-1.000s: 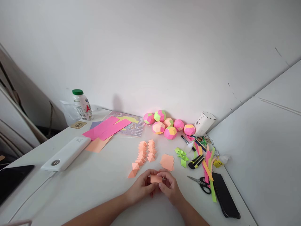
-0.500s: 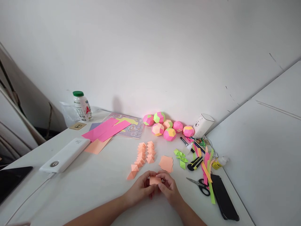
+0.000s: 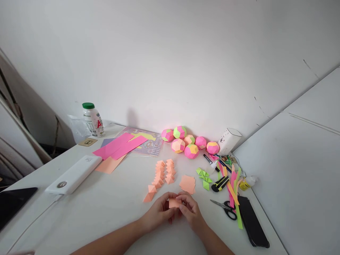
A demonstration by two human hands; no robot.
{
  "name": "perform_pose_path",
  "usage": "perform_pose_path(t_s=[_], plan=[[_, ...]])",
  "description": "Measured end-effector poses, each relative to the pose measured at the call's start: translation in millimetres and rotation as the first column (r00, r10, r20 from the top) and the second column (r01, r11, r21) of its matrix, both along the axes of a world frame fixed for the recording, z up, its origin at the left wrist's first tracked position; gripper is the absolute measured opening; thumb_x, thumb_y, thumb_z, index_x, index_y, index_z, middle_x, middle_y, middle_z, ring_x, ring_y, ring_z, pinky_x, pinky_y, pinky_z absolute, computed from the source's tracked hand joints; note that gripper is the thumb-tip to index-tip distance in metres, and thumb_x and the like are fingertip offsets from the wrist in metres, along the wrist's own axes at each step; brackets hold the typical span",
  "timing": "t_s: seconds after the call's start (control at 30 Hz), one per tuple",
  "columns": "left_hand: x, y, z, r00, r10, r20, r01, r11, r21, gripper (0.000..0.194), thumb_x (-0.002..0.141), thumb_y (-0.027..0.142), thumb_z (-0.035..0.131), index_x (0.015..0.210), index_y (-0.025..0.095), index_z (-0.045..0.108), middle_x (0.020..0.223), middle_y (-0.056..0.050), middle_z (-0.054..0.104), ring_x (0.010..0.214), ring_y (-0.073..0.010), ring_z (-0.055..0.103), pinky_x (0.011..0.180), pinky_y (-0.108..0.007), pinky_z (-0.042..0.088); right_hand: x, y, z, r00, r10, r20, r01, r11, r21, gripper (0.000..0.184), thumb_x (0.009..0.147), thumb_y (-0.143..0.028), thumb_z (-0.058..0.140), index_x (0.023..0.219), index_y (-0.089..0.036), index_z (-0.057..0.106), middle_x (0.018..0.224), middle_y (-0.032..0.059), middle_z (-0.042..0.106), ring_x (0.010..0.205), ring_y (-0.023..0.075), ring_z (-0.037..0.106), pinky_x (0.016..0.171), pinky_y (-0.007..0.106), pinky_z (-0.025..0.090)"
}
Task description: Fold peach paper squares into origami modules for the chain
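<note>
Between my two hands is a small piece of peach paper (image 3: 174,203), low over the front of the table. My left hand (image 3: 159,211) grips its left side, thumb along the lower edge. My right hand (image 3: 191,210) pinches the right side with thumb and fingers. The fingers partly cover the paper. Just beyond them lies a stack of peach paper squares (image 3: 187,184). Two rows of folded peach paper units (image 3: 159,173) stand to its left. Several folded green paper units (image 3: 204,177) lie to its right.
Several multicoloured paper balls (image 3: 191,151) sit by the wall. On the right are scissors (image 3: 225,208), a box cutter (image 3: 220,184), paper strips (image 3: 233,191), a glue bottle (image 3: 247,183) and a black phone (image 3: 253,223). A white power bank (image 3: 75,175), pink paper sheets (image 3: 119,147) and a bottle (image 3: 92,122) are left.
Almost nothing differs. Both hands keep hold of the peach paper in the same spot, with only slight finger movement.
</note>
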State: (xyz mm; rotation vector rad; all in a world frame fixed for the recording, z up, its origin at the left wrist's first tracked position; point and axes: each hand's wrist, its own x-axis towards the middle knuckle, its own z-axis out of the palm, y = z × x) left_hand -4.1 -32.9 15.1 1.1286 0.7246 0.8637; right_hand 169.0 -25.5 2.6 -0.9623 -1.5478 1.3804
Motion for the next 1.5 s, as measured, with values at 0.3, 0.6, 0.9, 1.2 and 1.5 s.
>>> perform_pose_path(t_s=[0.3, 0.6, 0.9, 1.2, 1.5], plan=[[1, 1, -2.8, 1.0, 0.025, 0.002, -0.025, 1.0, 0.005, 0.037, 0.081, 0.044, 0.057, 0.105, 0.016, 0.05, 0.065, 0.002, 0.058, 0.055, -0.0126, 0.055, 0.053, -0.027, 0.047, 0, -1, -2.7, 0.999, -0.018, 0.033, 0.016, 0.999, 0.047, 0.022, 0.08, -0.036, 0.059, 0.096, -0.022, 0.064, 0.108, 0.0081, 0.052, 0.085, 0.0197, 0.057, 0.065, 0.029, 0.05], [1, 1, -2.6, 0.999, 0.046, 0.012, -0.046, 0.999, -0.003, 0.043, 0.077, 0.051, 0.06, 0.103, 0.018, 0.049, 0.062, 0.004, 0.056, 0.052, -0.0122, 0.054, 0.049, -0.025, 0.046, -2, 0, -0.4, 0.999, 0.014, 0.036, -0.018, 0.995, 0.096, 0.024, 0.082, -0.036, 0.059, 0.101, -0.023, 0.064, 0.105, 0.0084, 0.053, 0.09, 0.0215, 0.057, 0.068, 0.031, 0.051], [0, 1, -4.4, 1.0, 0.005, 0.004, -0.005, 1.0, -0.007, 0.037, 0.078, 0.039, 0.061, 0.106, 0.018, 0.048, 0.069, 0.003, 0.059, 0.054, -0.0114, 0.054, 0.051, -0.025, 0.046, -3, -1, 4.8, 0.997, -0.03, 0.069, 0.027, 0.998, 0.051, 0.025, 0.088, -0.04, 0.05, 0.096, -0.02, 0.063, 0.094, 0.0058, 0.056, 0.069, 0.015, 0.056, 0.058, 0.026, 0.048], [2, 0, -2.9, 0.992, 0.019, -0.123, -0.022, 0.999, -0.029, 0.033, 0.077, 0.049, 0.058, 0.076, 0.017, 0.049, 0.057, 0.004, 0.056, 0.044, -0.0125, 0.057, 0.041, -0.024, 0.043, -3, 0, -2.4, 0.989, -0.12, 0.089, 0.12, 0.993, 0.012, 0.028, 0.081, -0.043, 0.059, 0.088, -0.017, 0.061, 0.075, 0.0042, 0.061, 0.068, 0.0183, 0.057, 0.063, 0.029, 0.047], [1, 6, 1.3, 0.994, 0.098, 0.043, -0.091, 0.985, -0.147, 0.042, 0.078, 0.059, 0.051, 0.077, 0.017, 0.049, 0.052, 0.002, 0.061, 0.039, -0.0123, 0.056, 0.035, -0.022, 0.043, -5, -6, -4.9, 0.989, -0.133, -0.059, 0.138, 0.986, 0.094, 0.036, 0.082, -0.036, 0.058, 0.114, -0.026, 0.045, 0.092, 0.0047, 0.055, 0.062, 0.0133, 0.052, 0.051, 0.025, 0.046]])
